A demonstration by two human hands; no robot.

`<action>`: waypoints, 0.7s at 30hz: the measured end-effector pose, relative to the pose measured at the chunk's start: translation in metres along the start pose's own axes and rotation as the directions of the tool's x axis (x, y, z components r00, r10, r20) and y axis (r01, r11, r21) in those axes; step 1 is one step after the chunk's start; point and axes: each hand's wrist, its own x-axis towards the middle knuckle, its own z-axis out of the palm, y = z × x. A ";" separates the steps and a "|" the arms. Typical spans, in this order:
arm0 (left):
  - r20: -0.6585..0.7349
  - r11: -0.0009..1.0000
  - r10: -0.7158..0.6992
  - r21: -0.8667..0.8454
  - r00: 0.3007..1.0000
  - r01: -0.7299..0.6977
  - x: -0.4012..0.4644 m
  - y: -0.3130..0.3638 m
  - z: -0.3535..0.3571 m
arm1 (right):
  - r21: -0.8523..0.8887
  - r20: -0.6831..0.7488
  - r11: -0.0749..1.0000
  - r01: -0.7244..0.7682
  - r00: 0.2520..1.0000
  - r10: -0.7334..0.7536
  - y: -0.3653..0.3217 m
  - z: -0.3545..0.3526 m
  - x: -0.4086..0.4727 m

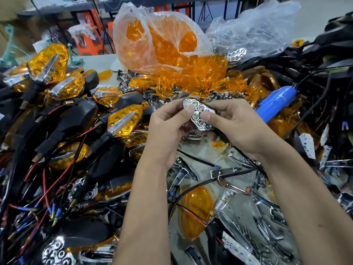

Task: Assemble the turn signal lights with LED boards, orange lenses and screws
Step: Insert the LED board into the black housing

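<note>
Two bare hands meet in the middle, above a very messy counter (202, 150). The left hand (168, 129) and the right hand (236, 127) both hold one small light (200, 114). It has a shiny silver face with round cups, and little white LEDs sit in the cups. The fingers of both hands are closed on it, with a thumb from each side pressing on its front. A black wire (246, 159) hangs down from the light, under the right hand. Just behind the right hand lies a blue screwdriver (275, 104), tilted, resting on the pile. Behind the hands is a clear bag (162, 41) full of orange lenses, and more lenses spill out beside it. On the left is a big heap of finished lights (124, 119), orange with black bodies, with red and black wires tangled around them. One loose lens (194, 211) lies on the counter between the arms. Shiny silver parts (238, 226) lie scattered near the right arm. A white LED board (308, 145) lies at the right, well apart from the hands.
</note>
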 end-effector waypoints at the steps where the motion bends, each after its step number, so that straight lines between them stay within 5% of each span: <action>1: -0.018 0.999 0.018 0.034 1.000 -0.017 0.001 -0.002 -0.001 | -0.020 -0.002 1.000 0.003 1.000 -0.003 0.000 0.000 0.000; 7: -0.066 0.961 0.139 0.250 0.988 -0.119 0.004 -0.004 -0.004 | -0.125 0.011 0.991 0.040 0.999 -0.039 -0.003 0.001 0.001; 21: -0.062 0.980 0.060 0.192 0.996 -0.047 0.002 -0.005 0.003 | 0.098 -0.025 0.994 -0.046 0.999 0.049 0.000 -0.002 -0.001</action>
